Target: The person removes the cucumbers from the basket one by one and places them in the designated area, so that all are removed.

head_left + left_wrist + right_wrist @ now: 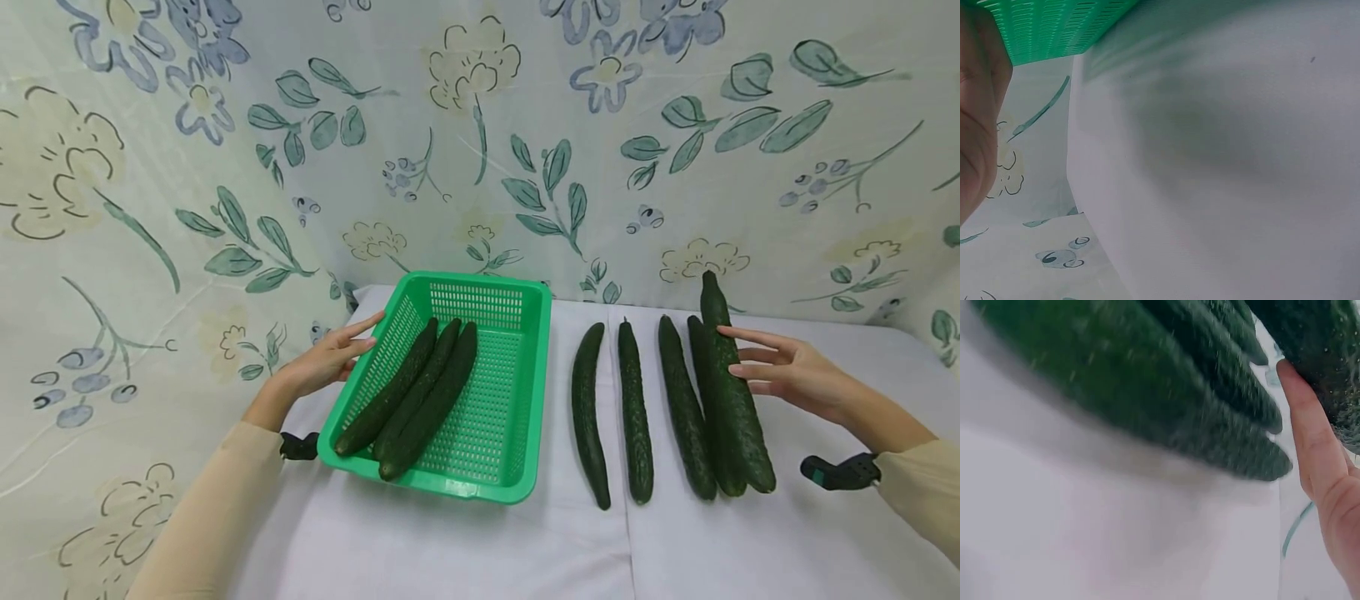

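Note:
A green plastic basket (pixel 531 400) stands on the white cloth, with 3 cucumbers (pixel 431 400) lying lengthwise in its left part. My left hand (pixel 322 358) touches the basket's left side near the far corner, its fingers fairly straight against the rim and wall. At the right, my right hand (pixel 798 375) holds a dark green cucumber (pixel 731 392) by its upper half; the thumb is hidden in the head view. In the right wrist view this cucumber (pixel 1329 356) is raised apart from the lying cucumbers (pixel 1179 406). It partly covers another cucumber (pixel 702 367) in the head view.
Left of the held cucumber, a curved cucumber (pixel 588 408), a slim bumpy one (pixel 635 417) and a thicker one (pixel 686 408) lie in a row, pointing away from me. White cloth (pixel 555 550) covers the table. A floral curtain (pixel 480 125) hangs behind it.

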The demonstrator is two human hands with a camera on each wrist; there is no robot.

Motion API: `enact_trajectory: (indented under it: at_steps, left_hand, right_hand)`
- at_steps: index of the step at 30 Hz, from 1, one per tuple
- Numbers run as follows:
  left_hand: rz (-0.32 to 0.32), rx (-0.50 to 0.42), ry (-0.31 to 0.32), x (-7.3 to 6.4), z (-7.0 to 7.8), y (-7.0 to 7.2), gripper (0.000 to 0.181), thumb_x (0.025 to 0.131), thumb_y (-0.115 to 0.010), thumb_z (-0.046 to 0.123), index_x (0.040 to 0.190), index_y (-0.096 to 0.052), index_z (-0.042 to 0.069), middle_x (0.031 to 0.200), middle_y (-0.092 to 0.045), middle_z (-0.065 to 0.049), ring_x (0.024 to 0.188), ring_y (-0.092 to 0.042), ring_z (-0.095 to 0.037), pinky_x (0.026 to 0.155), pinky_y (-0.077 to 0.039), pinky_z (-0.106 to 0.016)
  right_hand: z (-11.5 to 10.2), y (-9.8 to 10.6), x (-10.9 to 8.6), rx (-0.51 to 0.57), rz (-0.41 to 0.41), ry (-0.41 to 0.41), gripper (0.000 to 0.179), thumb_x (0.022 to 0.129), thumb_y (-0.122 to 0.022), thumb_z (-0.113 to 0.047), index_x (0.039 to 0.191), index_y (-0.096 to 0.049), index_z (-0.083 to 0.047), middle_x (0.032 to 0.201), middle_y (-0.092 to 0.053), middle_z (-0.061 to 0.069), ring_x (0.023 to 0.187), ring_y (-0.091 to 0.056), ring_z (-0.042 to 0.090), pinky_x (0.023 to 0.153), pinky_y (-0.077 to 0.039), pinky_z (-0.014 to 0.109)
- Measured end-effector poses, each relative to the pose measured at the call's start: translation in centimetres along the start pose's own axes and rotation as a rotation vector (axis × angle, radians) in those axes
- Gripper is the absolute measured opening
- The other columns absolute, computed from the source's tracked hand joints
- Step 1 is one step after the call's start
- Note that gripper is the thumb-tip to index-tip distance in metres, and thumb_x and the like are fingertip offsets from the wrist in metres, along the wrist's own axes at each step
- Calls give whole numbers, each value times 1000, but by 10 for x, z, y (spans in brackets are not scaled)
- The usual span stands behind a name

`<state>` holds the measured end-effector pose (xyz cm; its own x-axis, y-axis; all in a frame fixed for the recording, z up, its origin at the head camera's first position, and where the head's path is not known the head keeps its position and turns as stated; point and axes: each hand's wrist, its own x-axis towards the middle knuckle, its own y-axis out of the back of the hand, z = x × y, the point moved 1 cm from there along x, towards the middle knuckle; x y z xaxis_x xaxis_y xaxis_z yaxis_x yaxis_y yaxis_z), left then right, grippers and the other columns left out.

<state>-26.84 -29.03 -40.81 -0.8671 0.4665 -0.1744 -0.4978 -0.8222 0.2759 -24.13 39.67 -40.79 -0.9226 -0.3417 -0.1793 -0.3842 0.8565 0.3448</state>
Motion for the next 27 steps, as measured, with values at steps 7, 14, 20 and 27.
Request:
enact_trajectory:
  at_steps: [7,14,20,27]
  left_hand:
    - [4,3,2,0,1,-1,58,109,-44,28,161,-19,30,82,-50,-4,51,-30,-12,53,-37,-25]
    - [3,5,1,0,1,-1,58,109,-43,27,162,-18,29,75,-42,-4,51,-25,-15,53,-36,-25]
    - [-4,-5,-5,0,1,-1,58,110,-42,26,162,-17,28,78,-46,-4,51,-25,-18,53,-37,-25]
    - [-8,-17,-10,0,2,-1,58,110,-42,25,162,-17,28,89,-55,-6,52,-31,-14,54,-39,-24]
  right_hand:
    - [16,12,-7,-67,14,-32,65,104,-55,-13,161,-24,-23,155,-12,30,107,-48,-10,81,-52,28]
    - [29,20,-12,-83,19,-50,66,103,-55,-11,161,-25,-23,153,-20,23,105,-46,-14,81,-52,31]
    - [41,24,-14,-84,25,-48,67,103,-57,-11,160,-25,-26,140,-33,-5,105,-50,-12,80,-53,31]
    - [53,26,-15,-71,29,-56,66,103,-56,-9,160,-28,-27,130,-37,-12,102,-55,-7,79,-53,30]
